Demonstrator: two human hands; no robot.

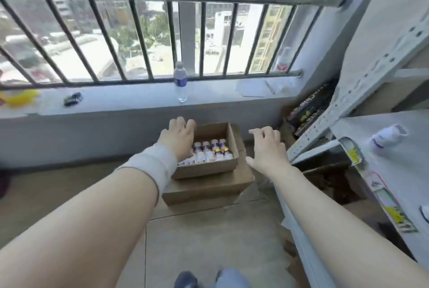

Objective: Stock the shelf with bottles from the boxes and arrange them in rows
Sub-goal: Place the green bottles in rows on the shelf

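Below the windowsill: open cardboard box (pixel 209 168) of small bottles (pixel 210 150).
Left hand (pixel 178 135): over its left rim, fingers loosely spread.
Right hand (pixel 267 148): beside it, fingers spread, empty.

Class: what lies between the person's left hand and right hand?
In the head view, the open cardboard box of small bottles lies between the left hand and the right hand, on top of a larger box.

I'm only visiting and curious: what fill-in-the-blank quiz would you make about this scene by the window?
The left hand reaches over an open box filled with small ____.
The right hand hovers beside it, holding ____.
On the window sill, a clear water bottle stands ____.
Missing: bottles; nothing; upright.
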